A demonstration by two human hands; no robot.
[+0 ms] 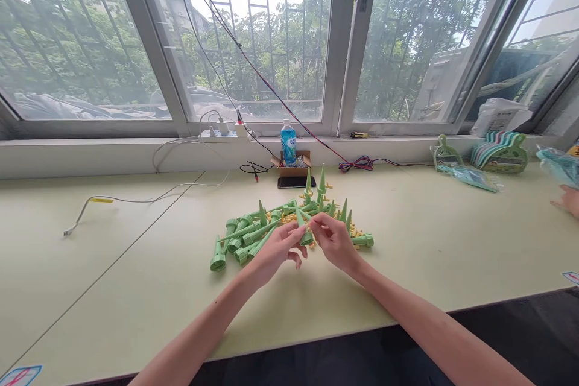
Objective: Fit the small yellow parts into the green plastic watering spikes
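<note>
Over the near edge of a pile, my left hand [284,242] holds a green plastic watering spike [300,222], its point up and its round collar low. Close beside it, my right hand [333,238] is closed in a pinch at the spike's side; whatever lies between those fingertips is hidden. Behind and around both hands spreads a heap of similar green spikes [253,234], some lying flat, others standing point up. Small yellow plastic valves [357,233] are scattered among them.
A blue-labelled bottle [288,143] stands in a small cardboard box [304,163] behind a dark phone [296,182]. Cables [359,163] run along the back. Green dustpan-like pieces [502,154] sit at the back right. Another person's hand [567,200] shows at the right edge.
</note>
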